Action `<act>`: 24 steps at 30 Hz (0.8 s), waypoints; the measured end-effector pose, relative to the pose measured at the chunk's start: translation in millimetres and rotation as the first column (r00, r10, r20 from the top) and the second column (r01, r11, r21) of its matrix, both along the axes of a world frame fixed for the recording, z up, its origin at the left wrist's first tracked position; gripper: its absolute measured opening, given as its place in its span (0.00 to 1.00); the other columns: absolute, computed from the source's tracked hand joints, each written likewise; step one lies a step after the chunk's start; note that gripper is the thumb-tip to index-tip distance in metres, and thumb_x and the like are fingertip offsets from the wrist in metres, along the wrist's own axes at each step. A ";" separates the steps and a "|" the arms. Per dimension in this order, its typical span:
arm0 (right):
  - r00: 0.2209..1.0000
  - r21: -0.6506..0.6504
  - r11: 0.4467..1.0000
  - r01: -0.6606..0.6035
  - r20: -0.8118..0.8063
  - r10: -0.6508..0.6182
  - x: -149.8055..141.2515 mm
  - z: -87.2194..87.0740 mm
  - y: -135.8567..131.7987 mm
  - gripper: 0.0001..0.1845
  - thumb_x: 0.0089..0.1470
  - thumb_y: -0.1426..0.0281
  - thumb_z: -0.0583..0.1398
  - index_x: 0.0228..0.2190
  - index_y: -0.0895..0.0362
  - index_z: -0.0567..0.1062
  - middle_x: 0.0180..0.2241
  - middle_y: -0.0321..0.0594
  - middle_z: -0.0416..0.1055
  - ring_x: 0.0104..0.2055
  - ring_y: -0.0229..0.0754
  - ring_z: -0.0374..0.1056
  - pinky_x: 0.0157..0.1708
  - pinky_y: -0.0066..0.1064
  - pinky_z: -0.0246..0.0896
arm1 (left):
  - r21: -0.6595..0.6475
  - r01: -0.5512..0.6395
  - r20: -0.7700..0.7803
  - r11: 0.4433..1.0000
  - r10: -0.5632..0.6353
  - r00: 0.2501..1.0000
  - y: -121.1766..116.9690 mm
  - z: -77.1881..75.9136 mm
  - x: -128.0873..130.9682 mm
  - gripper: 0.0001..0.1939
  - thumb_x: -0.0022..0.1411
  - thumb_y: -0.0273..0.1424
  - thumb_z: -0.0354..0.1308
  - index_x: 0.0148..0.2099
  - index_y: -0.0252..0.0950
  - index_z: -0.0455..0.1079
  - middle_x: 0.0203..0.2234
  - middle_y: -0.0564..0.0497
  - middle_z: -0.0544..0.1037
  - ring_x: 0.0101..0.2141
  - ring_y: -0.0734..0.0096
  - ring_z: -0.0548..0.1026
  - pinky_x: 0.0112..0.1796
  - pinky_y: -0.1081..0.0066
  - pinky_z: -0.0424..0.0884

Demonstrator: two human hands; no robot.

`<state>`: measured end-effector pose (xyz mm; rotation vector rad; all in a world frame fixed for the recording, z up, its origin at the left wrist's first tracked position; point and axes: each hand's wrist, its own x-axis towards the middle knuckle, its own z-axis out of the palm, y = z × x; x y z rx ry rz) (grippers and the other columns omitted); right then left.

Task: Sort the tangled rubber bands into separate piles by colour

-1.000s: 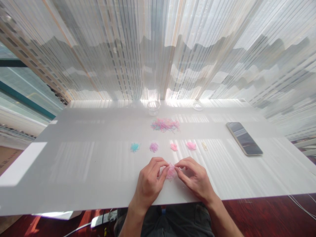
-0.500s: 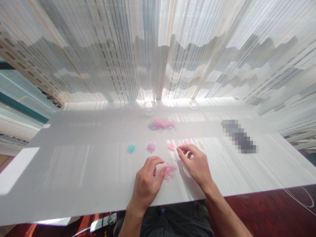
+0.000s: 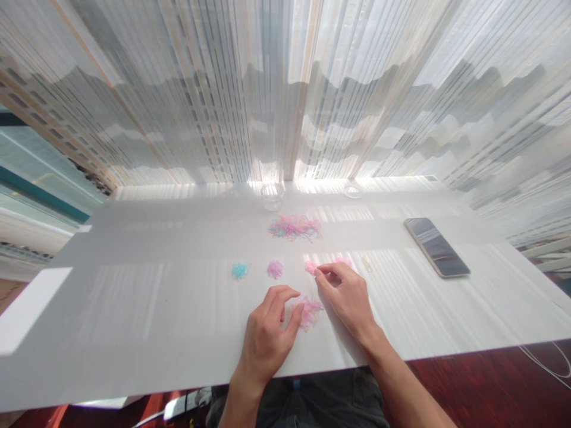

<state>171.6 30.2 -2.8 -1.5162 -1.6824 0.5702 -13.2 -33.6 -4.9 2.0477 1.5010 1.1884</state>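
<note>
My left hand [image 3: 270,324] rests at the near side of the table, thumb and forefinger apart with nothing between them. Its fingertips are beside a loose heap of pink and lilac bands [image 3: 308,313], which look like small elastic bands. My right hand [image 3: 345,297] has thumb and forefinger pinched together at the edge of a small coral-pink pile [image 3: 310,268]. Anything in that pinch is too small to make out. Behind the right hand another pink pile [image 3: 342,261] is partly covered. Left of the coral one sit a lilac pile [image 3: 275,269] and a turquoise pile [image 3: 239,271].
A larger mixed-colour heap of bands [image 3: 294,227] lies farther back. Beyond it stand a clear round container [image 3: 272,196] and a clear lid-like disc [image 3: 352,191]. A few pale yellow bands [image 3: 366,263] and a phone [image 3: 437,247] are on the right. Curtains [image 3: 276,119] hang behind the white table [image 3: 134,309].
My right hand has moved slightly left and down, its pinched fingertips now touching the coral-pink pile. My left hand keeps nearly the same pose.
</note>
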 end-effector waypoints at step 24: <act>0.922 0.138 0.913 -0.384 0.113 0.371 18.6 -1.3 -35.8 0.07 0.63 0.72 0.61 0.42 0.52 0.79 0.36 0.42 0.74 0.39 0.46 0.72 0.39 0.38 0.72 | -0.001 0.062 -0.138 0.998 -0.062 0.988 1.4 4.0 1.2 0.12 0.66 0.26 0.57 0.51 0.39 0.73 0.43 0.45 0.79 0.39 0.61 0.79 0.41 0.62 0.79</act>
